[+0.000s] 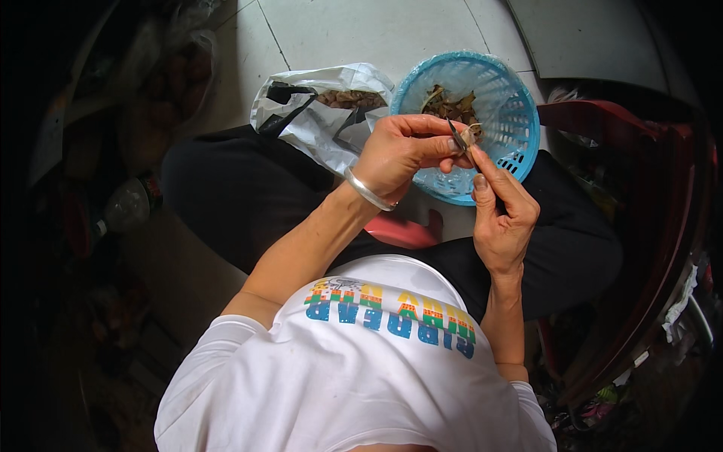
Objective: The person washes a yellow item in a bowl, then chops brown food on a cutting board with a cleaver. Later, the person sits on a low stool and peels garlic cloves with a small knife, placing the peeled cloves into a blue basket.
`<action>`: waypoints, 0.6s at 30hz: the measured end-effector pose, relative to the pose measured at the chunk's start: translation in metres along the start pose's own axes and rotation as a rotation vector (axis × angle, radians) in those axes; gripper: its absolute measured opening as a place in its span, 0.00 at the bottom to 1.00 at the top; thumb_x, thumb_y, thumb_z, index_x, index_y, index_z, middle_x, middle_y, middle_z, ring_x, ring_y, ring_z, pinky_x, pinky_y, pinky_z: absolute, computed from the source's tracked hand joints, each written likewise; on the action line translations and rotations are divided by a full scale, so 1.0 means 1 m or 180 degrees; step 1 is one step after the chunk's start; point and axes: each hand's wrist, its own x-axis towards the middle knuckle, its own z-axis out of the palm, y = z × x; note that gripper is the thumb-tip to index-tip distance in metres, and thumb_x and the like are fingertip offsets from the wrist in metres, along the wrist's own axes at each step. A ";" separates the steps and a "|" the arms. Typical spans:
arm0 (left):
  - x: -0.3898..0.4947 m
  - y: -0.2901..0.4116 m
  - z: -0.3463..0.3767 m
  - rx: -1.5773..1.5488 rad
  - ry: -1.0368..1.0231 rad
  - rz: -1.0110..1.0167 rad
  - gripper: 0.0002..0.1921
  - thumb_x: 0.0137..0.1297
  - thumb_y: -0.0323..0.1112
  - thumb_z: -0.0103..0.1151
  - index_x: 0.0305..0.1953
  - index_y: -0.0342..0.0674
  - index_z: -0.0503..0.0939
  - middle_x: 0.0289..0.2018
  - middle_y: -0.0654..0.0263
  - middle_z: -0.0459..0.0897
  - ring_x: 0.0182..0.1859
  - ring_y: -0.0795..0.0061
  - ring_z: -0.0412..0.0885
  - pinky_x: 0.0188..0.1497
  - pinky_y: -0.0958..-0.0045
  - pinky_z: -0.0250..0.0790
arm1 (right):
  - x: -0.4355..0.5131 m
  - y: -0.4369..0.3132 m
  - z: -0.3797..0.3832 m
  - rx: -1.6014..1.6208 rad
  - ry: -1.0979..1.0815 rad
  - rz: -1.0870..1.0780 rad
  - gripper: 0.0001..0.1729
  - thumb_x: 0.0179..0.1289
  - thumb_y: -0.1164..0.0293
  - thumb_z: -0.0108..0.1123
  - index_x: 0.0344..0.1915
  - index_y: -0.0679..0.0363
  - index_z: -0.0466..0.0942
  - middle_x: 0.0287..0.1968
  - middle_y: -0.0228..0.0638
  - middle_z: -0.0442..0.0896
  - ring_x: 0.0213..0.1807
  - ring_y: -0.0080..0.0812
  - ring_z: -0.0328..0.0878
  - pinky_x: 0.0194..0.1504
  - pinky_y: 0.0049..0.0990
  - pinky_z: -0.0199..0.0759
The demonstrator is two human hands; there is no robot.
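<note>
My left hand (406, 144), with a silver bangle at the wrist, pinches a small pale bulb-like piece (468, 135) with a thin stringy end. In my right hand (502, 209) is a small knife (458, 137), its narrow dark blade lying against the piece close to my left fingertips. Most of the handle is hidden by my fingers. Both hands hover over the near part of a blue plastic basket (528, 113) lined with clear plastic film. Brown peelings and dry leaf scraps (452, 107) lie inside it. Left of the basket, an opened white bag (316, 127) holds many small brown pieces (350, 99).
Pale floor tiles (361, 28) extend beyond the basket. A dark red plastic chair (638, 121) stands at the right. On the left are a clear plastic bottle (129, 203) and a bag of reddish round produce (181, 79). Part of a red plastic stool (409, 230) shows between my legs.
</note>
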 end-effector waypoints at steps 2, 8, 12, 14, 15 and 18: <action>0.000 0.001 -0.001 0.0051 -0.0106 0.0004 0.10 0.65 0.25 0.62 0.46 0.29 0.82 0.37 0.58 0.86 0.34 0.75 0.83 0.38 0.78 0.75 | 0.000 0.000 0.001 -0.0069 0.0055 -0.0034 0.19 0.68 0.81 0.56 0.58 0.62 0.79 0.34 0.33 0.83 0.29 0.17 0.72 0.31 0.17 0.66; -0.002 0.001 0.003 0.0017 -0.0182 -0.0230 0.12 0.67 0.26 0.61 0.50 0.28 0.81 0.38 0.58 0.86 0.38 0.73 0.84 0.38 0.79 0.74 | -0.001 0.001 0.004 0.0141 0.0257 0.0067 0.19 0.68 0.81 0.58 0.57 0.62 0.80 0.36 0.35 0.85 0.30 0.18 0.73 0.32 0.18 0.66; 0.000 0.002 0.006 -0.0127 -0.0078 -0.0094 0.12 0.65 0.25 0.63 0.49 0.29 0.82 0.39 0.60 0.86 0.35 0.76 0.84 0.37 0.81 0.75 | -0.002 -0.001 0.002 0.0431 0.0192 0.0180 0.19 0.66 0.82 0.59 0.56 0.62 0.81 0.33 0.38 0.84 0.30 0.21 0.76 0.32 0.19 0.69; 0.000 0.003 0.005 -0.0140 -0.0097 -0.0114 0.13 0.66 0.25 0.63 0.50 0.29 0.82 0.39 0.60 0.86 0.35 0.77 0.84 0.37 0.82 0.74 | 0.000 -0.001 0.000 0.0468 0.0087 0.0210 0.19 0.66 0.82 0.59 0.56 0.62 0.81 0.33 0.38 0.84 0.30 0.21 0.76 0.32 0.19 0.68; 0.000 0.003 0.004 -0.0184 -0.0123 -0.0116 0.13 0.66 0.25 0.63 0.50 0.29 0.82 0.39 0.60 0.86 0.35 0.77 0.84 0.37 0.82 0.74 | 0.002 -0.002 -0.002 0.0458 0.0043 0.0207 0.19 0.66 0.82 0.59 0.56 0.62 0.81 0.33 0.37 0.84 0.29 0.21 0.76 0.32 0.19 0.68; 0.000 0.002 0.002 -0.0256 -0.0186 -0.0153 0.12 0.66 0.26 0.62 0.50 0.29 0.81 0.39 0.60 0.86 0.36 0.77 0.84 0.38 0.82 0.74 | 0.003 -0.004 -0.002 0.0186 0.0047 0.0143 0.18 0.68 0.81 0.58 0.57 0.63 0.80 0.41 0.37 0.86 0.34 0.20 0.77 0.35 0.17 0.69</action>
